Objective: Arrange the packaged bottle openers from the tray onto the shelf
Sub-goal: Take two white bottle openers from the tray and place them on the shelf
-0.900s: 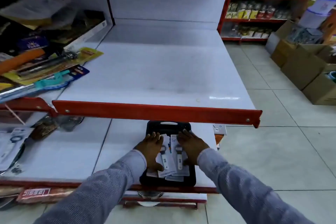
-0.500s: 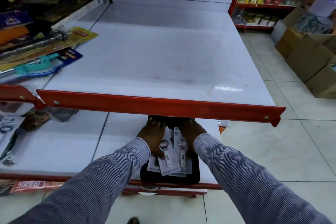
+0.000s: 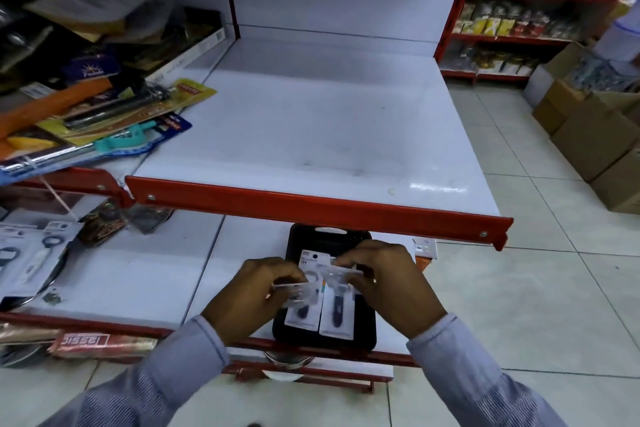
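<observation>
Head view: at six o'clock a black tray (image 3: 362,340) sits on the lower shelf (image 3: 145,274), with carded bottle openers (image 3: 320,308) lying on it. The left hand (image 3: 252,298) pinches one card by its edge; the right hand (image 3: 388,284) pinches another by its top, both lifted just above the pile. At twelve o'clock the upper shelf (image 3: 311,121) lies bare. The packs look light, with stiff card and probably slick blister fronts; the card margins seem the safest hold.

The tray (image 3: 325,340) lies on the lower shelf (image 3: 138,281), under the upper shelf (image 3: 311,135); boxes (image 3: 595,135) stand at the right.
</observation>
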{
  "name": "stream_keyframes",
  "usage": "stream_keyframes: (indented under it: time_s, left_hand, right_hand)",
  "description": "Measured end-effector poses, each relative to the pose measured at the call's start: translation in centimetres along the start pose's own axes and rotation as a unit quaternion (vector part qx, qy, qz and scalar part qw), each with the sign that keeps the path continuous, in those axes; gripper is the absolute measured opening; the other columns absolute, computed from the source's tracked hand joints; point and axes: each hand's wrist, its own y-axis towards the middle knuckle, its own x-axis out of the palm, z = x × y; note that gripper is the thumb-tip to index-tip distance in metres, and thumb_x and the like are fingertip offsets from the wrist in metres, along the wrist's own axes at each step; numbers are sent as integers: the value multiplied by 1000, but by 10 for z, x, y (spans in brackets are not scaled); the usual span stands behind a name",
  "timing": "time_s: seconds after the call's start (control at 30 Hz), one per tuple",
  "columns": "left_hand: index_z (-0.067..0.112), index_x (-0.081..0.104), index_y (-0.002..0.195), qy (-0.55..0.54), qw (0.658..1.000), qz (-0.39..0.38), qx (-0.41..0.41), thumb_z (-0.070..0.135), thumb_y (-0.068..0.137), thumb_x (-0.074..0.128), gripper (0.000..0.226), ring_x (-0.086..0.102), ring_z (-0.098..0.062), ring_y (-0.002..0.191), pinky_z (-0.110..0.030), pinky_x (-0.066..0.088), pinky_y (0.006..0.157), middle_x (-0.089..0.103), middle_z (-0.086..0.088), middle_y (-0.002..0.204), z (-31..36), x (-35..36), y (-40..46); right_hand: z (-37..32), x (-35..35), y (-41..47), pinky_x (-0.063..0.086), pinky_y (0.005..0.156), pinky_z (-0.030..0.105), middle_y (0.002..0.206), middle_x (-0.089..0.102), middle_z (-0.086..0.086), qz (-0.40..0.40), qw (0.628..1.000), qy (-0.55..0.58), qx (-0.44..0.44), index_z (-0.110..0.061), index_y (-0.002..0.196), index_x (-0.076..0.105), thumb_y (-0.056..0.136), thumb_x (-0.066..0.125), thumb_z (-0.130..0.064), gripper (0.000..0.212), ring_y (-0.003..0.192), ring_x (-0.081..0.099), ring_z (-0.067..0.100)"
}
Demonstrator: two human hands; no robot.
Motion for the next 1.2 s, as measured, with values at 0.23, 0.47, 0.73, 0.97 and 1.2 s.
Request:
stream_keyframes:
  time_s: [0.23, 0.47, 0.73, 0.97, 1.2]
  left_hand:
    - [31, 70, 103, -79, 970, 210, 90, 24, 85, 74, 20, 71, -1, 90, -11, 54, 75, 74, 19, 101, 75, -92, -19]
    - [19, 55, 101, -251, 920, 286, 95, 5, 81, 75, 31, 66, -11, 62, -26, 54, 60, 73, -11, 62, 110, -156, 30]
    - [20, 65, 82, -263, 915, 302, 40, -6, 74, 80, 31, 66, 3, 61, -15, 53, 64, 70, 16, 66, 71, -177, 161]
    - [6, 75, 97, -62, 963, 235, -112, 27, 81, 78, 26, 70, -24, 106, -28, 47, 90, 75, -11, 107, 35, -151, 192]
    - [33, 27, 152, 194, 956, 214, -56, 71, 88, 41, 76, 12, -32, 154, -59, 19, 120, 3, -5, 169, 61, -138, 139]
  right_hand:
    - [-67, -87, 0, 60, 69, 18, 91, 75, -16, 199, 968, 133, -71, -25, 101, 76, 78, 80, -14, 26, 77, 71, 2]
    - [-72, -160, 63, 61, 65, 27, 84, 75, -7, 274, 916, 291, -34, -27, 93, 75, 79, 78, -11, 22, 70, 69, 8]
    - [3, -148, 178, 61, 64, 35, 85, 68, 15, 235, 904, 345, 97, 4, 103, 73, 80, 73, 1, 23, 74, 64, 20]
    - [27, -106, 195, 62, 75, 28, 110, 76, 11, 137, 952, 201, 185, -16, 105, 73, 82, 76, -26, 25, 64, 69, 6]
    - [-4, -108, 153, 13, 122, 51, 165, 3, 13, 110, 988, -93, 62, -28, 155, 8, 95, 40, -55, 72, 151, 4, 37]
